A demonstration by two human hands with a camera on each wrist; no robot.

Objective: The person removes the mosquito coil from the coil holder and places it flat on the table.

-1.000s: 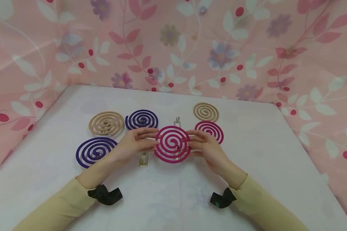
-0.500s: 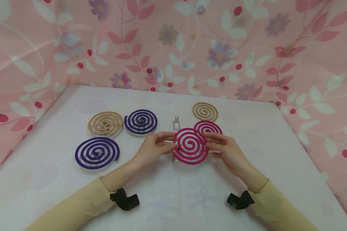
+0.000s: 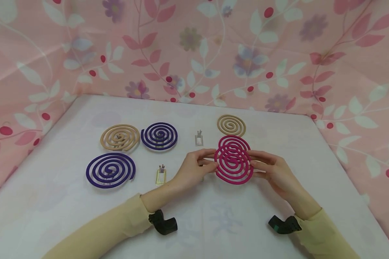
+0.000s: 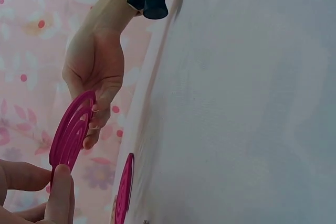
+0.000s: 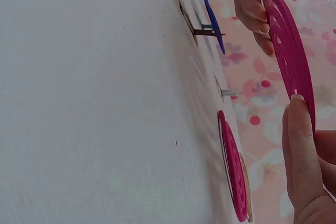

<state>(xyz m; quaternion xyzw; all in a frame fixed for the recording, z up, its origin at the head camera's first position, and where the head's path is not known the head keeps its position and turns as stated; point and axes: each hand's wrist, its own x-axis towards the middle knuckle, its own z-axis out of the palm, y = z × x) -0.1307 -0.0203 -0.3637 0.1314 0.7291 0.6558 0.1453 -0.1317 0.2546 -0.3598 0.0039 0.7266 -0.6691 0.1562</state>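
Observation:
A pink mosquito coil [image 3: 233, 160] is held in the air between both hands, overlapping in the head view a second pink coil [image 3: 234, 138] that lies on the table. My left hand [image 3: 194, 167] pinches its left rim between thumb and fingers. At the opposite rim, my right hand [image 3: 275, 172] grips it the same way. In both wrist views the held coil [image 4: 71, 129] appears nearly edge-on, clear of the tabletop. Just left of the left hand stands a gold metal coil stand [image 3: 161, 177]. Another stand is mostly hidden behind that hand.
To the left, a tan coil [image 3: 120, 137] and two purple coils, one rear [image 3: 159, 136] and one front [image 3: 111, 170], rest on metal stands. A silver stand [image 3: 199, 140] with upright prongs is behind the left hand. Another tan coil [image 3: 231, 125] lies at the back right.
Both hands have carried the held pink coil to the right, from over the silver stands to over the other pink coil. The gold stand has come back into full view.

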